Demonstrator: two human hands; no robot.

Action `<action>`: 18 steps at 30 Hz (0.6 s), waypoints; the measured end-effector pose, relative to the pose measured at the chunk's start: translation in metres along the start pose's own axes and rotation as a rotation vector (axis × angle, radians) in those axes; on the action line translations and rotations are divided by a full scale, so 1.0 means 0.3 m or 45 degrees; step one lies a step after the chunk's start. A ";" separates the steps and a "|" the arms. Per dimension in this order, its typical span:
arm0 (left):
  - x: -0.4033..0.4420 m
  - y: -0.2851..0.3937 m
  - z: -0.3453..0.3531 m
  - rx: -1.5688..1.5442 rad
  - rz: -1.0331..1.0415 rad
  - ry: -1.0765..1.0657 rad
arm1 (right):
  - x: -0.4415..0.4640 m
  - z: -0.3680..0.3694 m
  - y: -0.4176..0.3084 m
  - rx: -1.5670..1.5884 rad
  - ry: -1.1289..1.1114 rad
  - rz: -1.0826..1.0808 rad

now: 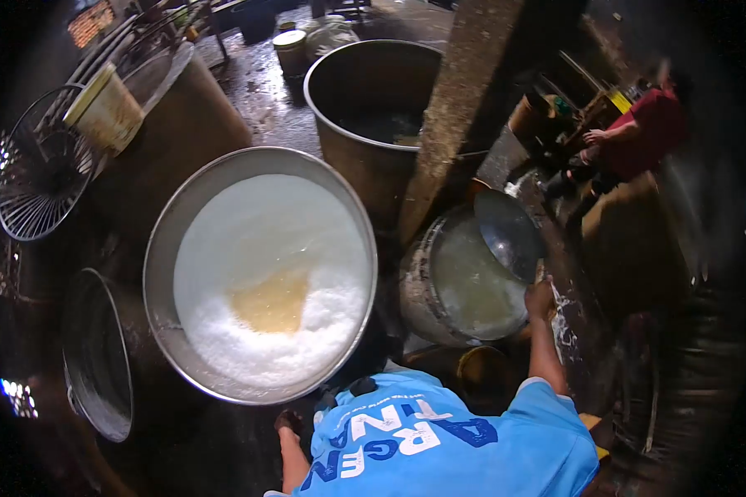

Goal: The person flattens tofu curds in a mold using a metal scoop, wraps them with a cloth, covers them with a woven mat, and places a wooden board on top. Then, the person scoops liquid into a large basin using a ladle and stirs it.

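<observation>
My right hand (pixel 540 300) is wrapped round the handle of a large ladle with a round metal bowl (pixel 507 235). The ladle's bowl is tilted over the right side of a bucket (pixel 419 286) that holds cloudy, greenish-grey liquid. In front of me on the left stands a wide metal vat (pixel 162 311), filled with a white, partly foamy mass with a yellowish patch in it. My left hand (pixel 288 421) hangs low, near the vat's front rim. It is dark there, and its fingers do not show clearly.
Another deep vat (pixel 327 137) stands behind, beside a slanting wooden post (pixel 464 99). Left are a large brown barrel (pixel 199 108), a dirty plastic bucket (pixel 112 116), a fan (pixel 46 186) and a tilted metal tub (pixel 124 364). A person in red (pixel 651 137) is at right.
</observation>
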State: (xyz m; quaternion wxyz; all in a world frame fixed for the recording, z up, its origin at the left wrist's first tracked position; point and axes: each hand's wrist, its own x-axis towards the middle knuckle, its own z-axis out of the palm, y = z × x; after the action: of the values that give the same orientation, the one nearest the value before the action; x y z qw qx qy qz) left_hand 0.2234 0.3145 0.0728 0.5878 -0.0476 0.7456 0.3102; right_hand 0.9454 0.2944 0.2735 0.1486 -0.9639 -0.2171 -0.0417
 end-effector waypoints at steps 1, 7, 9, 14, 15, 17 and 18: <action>-0.007 -0.017 0.000 0.004 -0.013 -0.019 | 0.045 0.112 0.095 0.038 -0.028 0.156; -0.097 -0.069 0.000 0.029 0.168 0.096 | -0.082 0.628 0.251 0.360 -0.446 0.566; -0.228 -0.044 0.032 0.134 0.273 0.257 | -0.166 0.725 0.176 1.081 -0.701 1.136; -0.313 -0.103 -0.019 0.124 0.272 0.299 | -0.244 1.137 0.189 1.339 -1.187 1.036; -0.334 -0.111 -0.034 0.148 0.249 0.337 | -0.260 1.152 0.195 1.392 -1.262 1.085; -0.333 -0.142 -0.045 0.086 0.225 0.337 | -0.237 1.007 0.119 1.543 -1.372 1.283; -0.334 -0.165 -0.067 0.090 0.213 0.312 | -0.231 0.953 0.113 1.587 -1.415 1.359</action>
State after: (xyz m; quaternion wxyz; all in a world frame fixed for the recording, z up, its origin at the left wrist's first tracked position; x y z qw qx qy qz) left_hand 0.2584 0.2350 0.1459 0.4660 -0.0020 0.8236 0.3234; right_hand 0.9019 0.3241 -0.0180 0.5054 -0.5673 0.2238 0.6105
